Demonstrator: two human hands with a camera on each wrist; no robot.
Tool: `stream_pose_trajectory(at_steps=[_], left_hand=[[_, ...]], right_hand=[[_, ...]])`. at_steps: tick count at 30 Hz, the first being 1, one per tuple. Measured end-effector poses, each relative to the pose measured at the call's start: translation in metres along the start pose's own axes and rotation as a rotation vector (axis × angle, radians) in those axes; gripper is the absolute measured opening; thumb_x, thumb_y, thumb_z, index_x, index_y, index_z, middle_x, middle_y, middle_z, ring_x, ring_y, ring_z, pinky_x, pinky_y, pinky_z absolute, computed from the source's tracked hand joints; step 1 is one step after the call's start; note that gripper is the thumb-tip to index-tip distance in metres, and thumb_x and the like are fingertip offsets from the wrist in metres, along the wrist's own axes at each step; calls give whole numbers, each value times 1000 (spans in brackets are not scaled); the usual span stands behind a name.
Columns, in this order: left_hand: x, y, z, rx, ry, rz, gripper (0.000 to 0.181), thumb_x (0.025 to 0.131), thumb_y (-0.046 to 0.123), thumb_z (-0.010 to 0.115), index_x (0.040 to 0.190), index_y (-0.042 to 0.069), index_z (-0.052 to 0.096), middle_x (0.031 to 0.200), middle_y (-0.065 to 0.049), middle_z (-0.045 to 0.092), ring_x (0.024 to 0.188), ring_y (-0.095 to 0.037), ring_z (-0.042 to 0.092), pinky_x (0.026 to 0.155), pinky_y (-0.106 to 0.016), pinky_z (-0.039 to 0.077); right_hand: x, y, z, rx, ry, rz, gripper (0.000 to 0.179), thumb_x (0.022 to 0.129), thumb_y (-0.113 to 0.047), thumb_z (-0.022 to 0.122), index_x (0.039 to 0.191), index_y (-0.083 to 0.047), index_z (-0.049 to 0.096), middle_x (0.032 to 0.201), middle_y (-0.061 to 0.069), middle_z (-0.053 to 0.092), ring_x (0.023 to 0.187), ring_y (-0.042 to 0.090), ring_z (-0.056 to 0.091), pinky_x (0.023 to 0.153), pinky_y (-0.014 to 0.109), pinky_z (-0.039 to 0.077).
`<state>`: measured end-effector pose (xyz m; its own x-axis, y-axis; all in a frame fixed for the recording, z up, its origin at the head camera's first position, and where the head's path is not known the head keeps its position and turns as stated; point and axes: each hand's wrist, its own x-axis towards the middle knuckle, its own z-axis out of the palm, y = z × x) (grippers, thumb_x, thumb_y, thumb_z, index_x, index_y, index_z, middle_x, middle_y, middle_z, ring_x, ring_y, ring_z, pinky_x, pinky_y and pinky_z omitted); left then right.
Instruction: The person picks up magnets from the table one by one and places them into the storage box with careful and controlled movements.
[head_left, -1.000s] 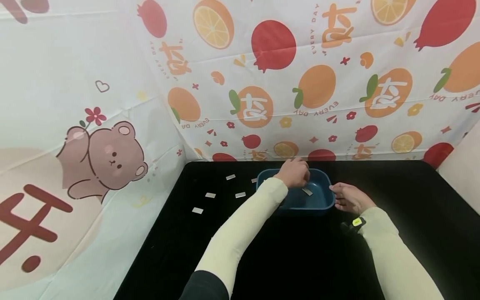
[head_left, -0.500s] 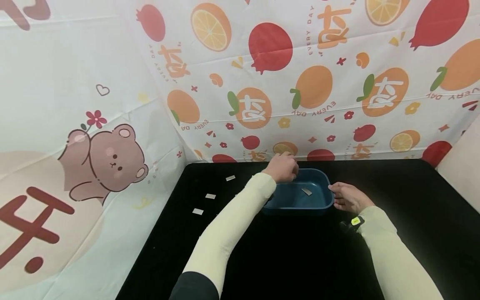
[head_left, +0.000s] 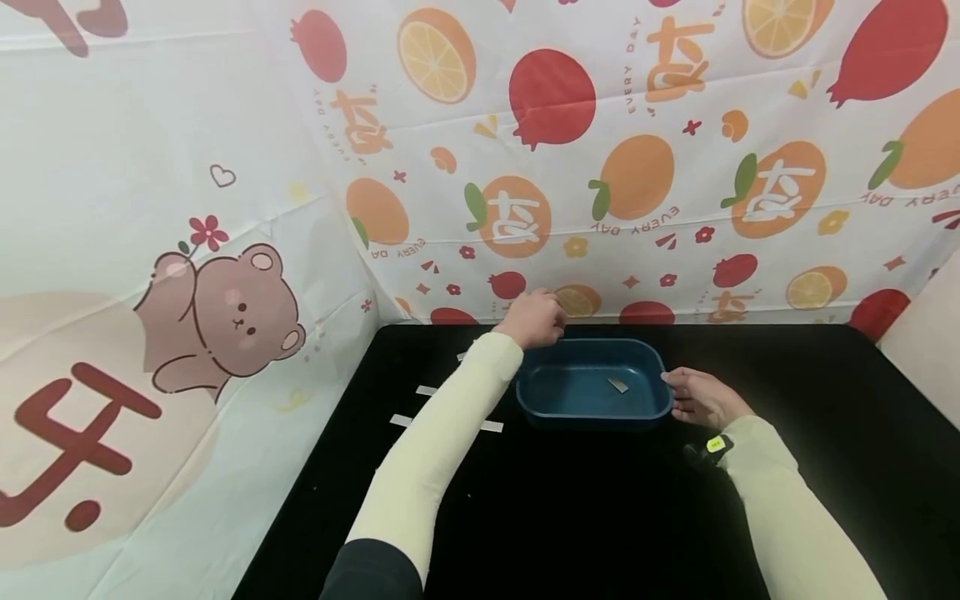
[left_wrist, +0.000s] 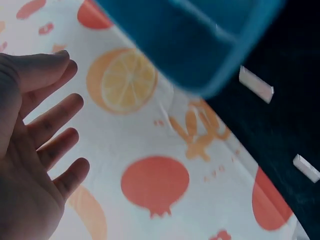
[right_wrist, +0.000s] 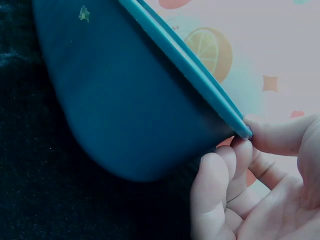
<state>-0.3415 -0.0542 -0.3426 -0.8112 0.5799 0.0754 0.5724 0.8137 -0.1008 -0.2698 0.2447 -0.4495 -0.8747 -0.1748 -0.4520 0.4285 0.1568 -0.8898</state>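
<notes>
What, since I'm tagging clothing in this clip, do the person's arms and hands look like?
The left hand and right hand are ungloved. The left sleeve and right sleeve are plain pale cream; dark cloth shows at the left one's upper end. A small black gadget with a yellow patch sits at the right wrist.

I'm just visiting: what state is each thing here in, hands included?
Blue rounded-rectangular basin: upright, uncovered.
Small pale rectangular piece inside the basin: lying on its floor.
Small pale rectangular pieces on the black table: lying separately, some partly hidden by the cream left sleeve.
Bare left hand: open, holding nothing.
Bare right hand: pinching the basin's rim.
</notes>
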Motion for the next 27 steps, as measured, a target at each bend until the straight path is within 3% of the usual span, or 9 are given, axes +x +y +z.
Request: stream_pose_trajectory(at_steps=[7, 15, 23, 27], left_hand=[[-8, -27, -10, 16, 23, -70, 17, 93, 27, 65, 100, 22, 80, 115, 2, 70, 114, -21, 56, 93, -42, 51], [-21, -69, -13, -92, 11, -149, 16, 92, 19, 66, 97, 13, 80, 108, -3, 73, 108, -24, 55, 95, -45, 50], [-42, -112, -3, -171, -26, -318, 20, 92, 18, 63, 103, 10, 78, 114, -9, 71, 102, -26, 64, 91, -43, 54], [-52, -130, 10, -189, -63, -363, 22, 91, 19, 64, 105, 8, 77, 110, -11, 75, 97, -27, 69, 88, -44, 56]], right_hand=[[0, 0, -1, 9, 5, -1, 20, 103, -34, 51, 104, -16, 59, 84, -4, 60, 79, 12, 57, 73, 23, 56], [0, 3, 0, -19, 11, -6, 20, 103, -35, 51, 102, -17, 60, 83, -3, 59, 77, 12, 57, 72, 24, 56], [1, 2, -1, -27, 23, -2, 22, 103, -37, 51, 101, -17, 59, 82, -3, 58, 75, 12, 57, 70, 23, 56], [3, 2, 1, -10, 23, 8, 21, 103, -36, 51, 99, -17, 59, 80, -3, 59, 73, 12, 58, 69, 23, 55]])
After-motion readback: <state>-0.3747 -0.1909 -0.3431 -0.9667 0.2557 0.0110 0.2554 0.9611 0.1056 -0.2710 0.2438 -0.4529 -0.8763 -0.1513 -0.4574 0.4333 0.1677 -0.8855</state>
